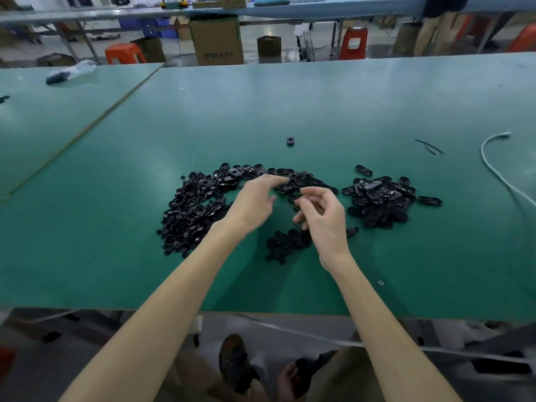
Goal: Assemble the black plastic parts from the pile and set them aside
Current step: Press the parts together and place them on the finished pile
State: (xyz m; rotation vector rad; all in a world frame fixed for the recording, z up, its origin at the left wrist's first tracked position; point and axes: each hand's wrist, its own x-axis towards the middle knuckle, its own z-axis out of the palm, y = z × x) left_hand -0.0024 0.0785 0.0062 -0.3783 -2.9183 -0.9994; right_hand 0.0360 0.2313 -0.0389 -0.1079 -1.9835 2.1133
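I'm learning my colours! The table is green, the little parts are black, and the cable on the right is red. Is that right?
Nearly. The cable on the right is white, not red; the head view shows it. The table is green and the little parts are black.

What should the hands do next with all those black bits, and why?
Probably the left hand should pinch the oval piece just beyond its fingers, which are straight, empty and nearly touching it. Whether the right hand holds a part is unclear.
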